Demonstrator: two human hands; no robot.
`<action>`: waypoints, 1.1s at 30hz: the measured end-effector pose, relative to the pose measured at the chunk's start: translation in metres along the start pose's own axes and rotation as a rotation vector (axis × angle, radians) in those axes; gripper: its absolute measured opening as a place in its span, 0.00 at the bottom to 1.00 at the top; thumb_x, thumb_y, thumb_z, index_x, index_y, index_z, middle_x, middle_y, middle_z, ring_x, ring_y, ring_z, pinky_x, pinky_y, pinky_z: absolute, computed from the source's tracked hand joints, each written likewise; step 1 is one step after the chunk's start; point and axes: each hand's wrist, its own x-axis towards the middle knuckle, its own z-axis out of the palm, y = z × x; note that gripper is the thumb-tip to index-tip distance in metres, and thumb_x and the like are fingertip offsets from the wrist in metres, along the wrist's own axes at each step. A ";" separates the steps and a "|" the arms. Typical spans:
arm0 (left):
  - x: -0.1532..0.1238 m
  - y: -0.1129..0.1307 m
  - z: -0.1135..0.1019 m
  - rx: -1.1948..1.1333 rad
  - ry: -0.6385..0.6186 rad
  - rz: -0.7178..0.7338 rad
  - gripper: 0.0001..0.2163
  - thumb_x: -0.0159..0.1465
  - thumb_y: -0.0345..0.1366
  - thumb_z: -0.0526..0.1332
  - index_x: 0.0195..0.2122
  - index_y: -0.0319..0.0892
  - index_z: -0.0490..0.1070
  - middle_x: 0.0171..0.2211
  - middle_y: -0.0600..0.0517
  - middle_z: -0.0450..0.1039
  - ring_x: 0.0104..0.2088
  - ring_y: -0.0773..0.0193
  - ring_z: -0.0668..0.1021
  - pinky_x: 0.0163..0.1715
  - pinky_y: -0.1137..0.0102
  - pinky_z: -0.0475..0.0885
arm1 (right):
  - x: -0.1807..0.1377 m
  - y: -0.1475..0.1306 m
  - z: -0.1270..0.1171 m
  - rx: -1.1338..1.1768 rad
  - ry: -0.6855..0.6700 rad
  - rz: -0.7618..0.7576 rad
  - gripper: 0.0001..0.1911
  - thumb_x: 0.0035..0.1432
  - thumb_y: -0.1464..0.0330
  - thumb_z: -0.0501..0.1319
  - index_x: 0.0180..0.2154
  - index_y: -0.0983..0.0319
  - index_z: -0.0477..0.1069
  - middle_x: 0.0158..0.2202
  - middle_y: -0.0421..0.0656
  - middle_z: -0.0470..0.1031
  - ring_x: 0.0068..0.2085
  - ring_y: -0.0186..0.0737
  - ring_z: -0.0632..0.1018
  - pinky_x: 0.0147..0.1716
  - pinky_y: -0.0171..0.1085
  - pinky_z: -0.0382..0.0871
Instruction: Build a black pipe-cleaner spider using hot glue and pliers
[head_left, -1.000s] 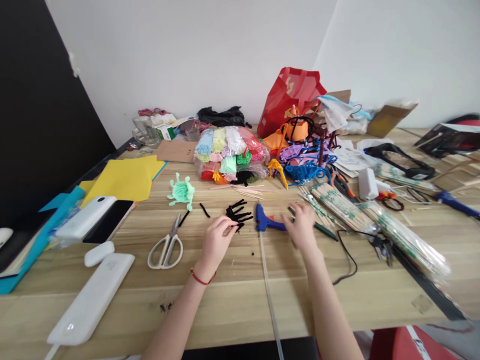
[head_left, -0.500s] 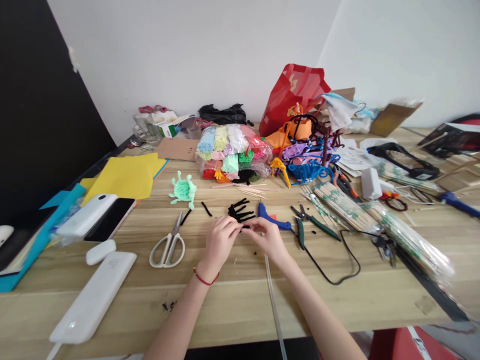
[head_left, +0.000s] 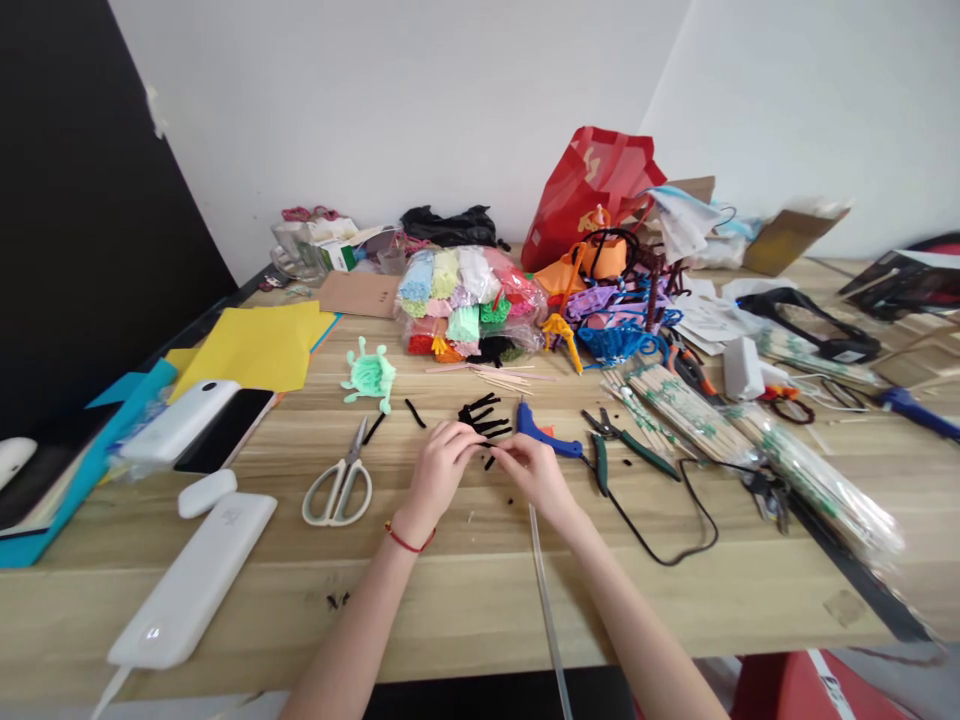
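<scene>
My left hand [head_left: 441, 468] and my right hand [head_left: 538, 480] meet over the middle of the table, fingertips pinched together. Between them runs a short black pipe cleaner [head_left: 493, 444], partly hidden by the fingers. Just beyond lie several black pipe cleaner pieces [head_left: 484, 412], spread like fingers. A small black bit [head_left: 490, 463] shows under my fingertips. To the left are loose black strips [head_left: 415, 413], white-handled scissors [head_left: 339, 488] and a mint-green fuzzy figure [head_left: 370, 376]. A blue glue gun [head_left: 547, 438] lies by my right hand, with green-handled pliers [head_left: 636, 447] farther right.
A bag of coloured pipe cleaners [head_left: 469, 305] and a red bag [head_left: 589, 195] stand at the back. Wooden sticks in plastic [head_left: 694, 415] lie right. A white power bank [head_left: 196, 585], a phone [head_left: 225, 430] and yellow sheets [head_left: 251, 345] are left. A clear glue stick [head_left: 547, 610] crosses the front.
The view has shifted slightly. My fingertips have tilted on the black pipe cleaner, which now looks thinner between them, and a black bit shows on the table below.
</scene>
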 end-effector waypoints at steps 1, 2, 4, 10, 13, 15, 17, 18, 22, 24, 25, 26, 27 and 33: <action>0.000 -0.004 0.002 -0.065 0.027 -0.053 0.06 0.62 0.33 0.58 0.39 0.44 0.74 0.37 0.49 0.74 0.40 0.61 0.74 0.42 0.65 0.70 | 0.001 0.002 0.001 0.037 0.042 0.006 0.12 0.55 0.60 0.61 0.30 0.63 0.75 0.29 0.45 0.78 0.29 0.40 0.77 0.31 0.37 0.71; 0.001 -0.008 0.004 -0.142 0.078 -0.135 0.07 0.62 0.34 0.59 0.41 0.43 0.73 0.38 0.48 0.74 0.38 0.62 0.75 0.40 0.66 0.71 | 0.001 0.004 0.003 0.070 0.085 0.012 0.13 0.54 0.60 0.61 0.29 0.63 0.76 0.29 0.46 0.78 0.30 0.41 0.77 0.32 0.38 0.72; 0.002 -0.019 0.007 -0.279 0.226 -0.328 0.09 0.61 0.35 0.59 0.43 0.42 0.70 0.35 0.48 0.74 0.36 0.63 0.76 0.38 0.68 0.72 | 0.002 0.007 0.005 0.126 0.164 0.039 0.13 0.52 0.59 0.63 0.29 0.63 0.77 0.30 0.47 0.79 0.30 0.42 0.78 0.32 0.38 0.72; 0.017 -0.034 0.012 -0.562 0.291 -0.696 0.11 0.55 0.40 0.65 0.34 0.39 0.72 0.29 0.48 0.75 0.29 0.63 0.77 0.28 0.72 0.72 | 0.003 0.009 0.011 0.251 0.279 0.155 0.15 0.46 0.59 0.67 0.31 0.64 0.77 0.31 0.48 0.80 0.30 0.44 0.79 0.33 0.41 0.73; 0.026 -0.028 0.016 -0.650 0.261 -0.814 0.14 0.51 0.40 0.68 0.35 0.38 0.73 0.28 0.48 0.77 0.26 0.65 0.77 0.26 0.73 0.71 | 0.003 0.009 0.015 0.231 0.310 0.141 0.15 0.46 0.59 0.67 0.31 0.64 0.77 0.31 0.48 0.80 0.31 0.44 0.79 0.34 0.41 0.73; 0.030 -0.024 0.020 -0.704 0.255 -0.862 0.15 0.49 0.39 0.69 0.37 0.37 0.74 0.30 0.46 0.78 0.27 0.64 0.78 0.26 0.72 0.71 | 0.004 0.010 0.017 0.201 0.320 0.112 0.14 0.49 0.59 0.65 0.32 0.64 0.77 0.31 0.48 0.80 0.31 0.43 0.79 0.34 0.40 0.73; 0.032 -0.020 0.023 -0.765 0.248 -0.890 0.16 0.48 0.37 0.70 0.37 0.37 0.75 0.32 0.45 0.79 0.30 0.62 0.79 0.28 0.72 0.72 | 0.005 0.010 0.018 0.166 0.324 0.074 0.14 0.51 0.59 0.63 0.32 0.64 0.77 0.31 0.47 0.80 0.31 0.42 0.79 0.34 0.40 0.73; 0.032 -0.018 0.024 -0.800 0.240 -0.897 0.16 0.47 0.36 0.70 0.37 0.36 0.76 0.33 0.44 0.79 0.32 0.61 0.79 0.30 0.71 0.72 | 0.005 0.010 0.017 0.149 0.334 0.050 0.14 0.52 0.59 0.62 0.32 0.63 0.77 0.32 0.47 0.80 0.31 0.42 0.79 0.34 0.39 0.73; 0.030 -0.007 0.023 -0.977 0.210 -0.879 0.17 0.47 0.36 0.70 0.38 0.36 0.77 0.38 0.43 0.79 0.38 0.59 0.80 0.39 0.68 0.73 | 0.004 0.002 0.013 0.093 0.463 -0.081 0.09 0.55 0.63 0.61 0.32 0.63 0.75 0.32 0.46 0.78 0.32 0.40 0.78 0.34 0.39 0.73; 0.028 0.002 0.020 -1.043 0.237 -0.869 0.18 0.47 0.36 0.71 0.40 0.37 0.76 0.40 0.43 0.79 0.40 0.59 0.80 0.41 0.67 0.73 | 0.002 -0.005 0.010 0.052 0.536 -0.165 0.07 0.56 0.66 0.61 0.32 0.62 0.74 0.31 0.45 0.77 0.33 0.40 0.77 0.36 0.39 0.73; 0.028 0.008 0.018 -1.063 0.256 -0.861 0.19 0.46 0.35 0.71 0.41 0.37 0.76 0.41 0.43 0.79 0.40 0.59 0.80 0.42 0.67 0.73 | 0.001 -0.009 0.009 0.025 0.561 -0.209 0.05 0.56 0.67 0.60 0.32 0.62 0.74 0.31 0.44 0.77 0.33 0.39 0.77 0.37 0.40 0.73; 0.027 0.013 0.016 -1.076 0.269 -0.849 0.20 0.46 0.35 0.71 0.42 0.38 0.76 0.42 0.43 0.78 0.41 0.59 0.80 0.42 0.67 0.73 | 0.000 -0.012 0.008 -0.002 0.581 -0.251 0.04 0.56 0.68 0.60 0.32 0.61 0.74 0.31 0.44 0.77 0.34 0.40 0.77 0.38 0.41 0.72; 0.028 0.018 0.014 -1.083 0.272 -0.833 0.21 0.46 0.35 0.71 0.42 0.38 0.75 0.42 0.44 0.78 0.41 0.59 0.80 0.41 0.68 0.73 | 0.000 -0.016 0.007 -0.027 0.592 -0.291 0.04 0.56 0.69 0.60 0.32 0.61 0.73 0.32 0.44 0.77 0.35 0.40 0.77 0.39 0.41 0.72; 0.030 0.044 0.013 -1.065 0.280 -0.777 0.19 0.47 0.34 0.71 0.41 0.37 0.75 0.37 0.44 0.80 0.39 0.58 0.81 0.42 0.66 0.75 | -0.003 -0.023 0.009 -0.077 0.666 -0.434 0.03 0.56 0.72 0.61 0.33 0.60 0.72 0.32 0.44 0.77 0.35 0.40 0.78 0.39 0.42 0.73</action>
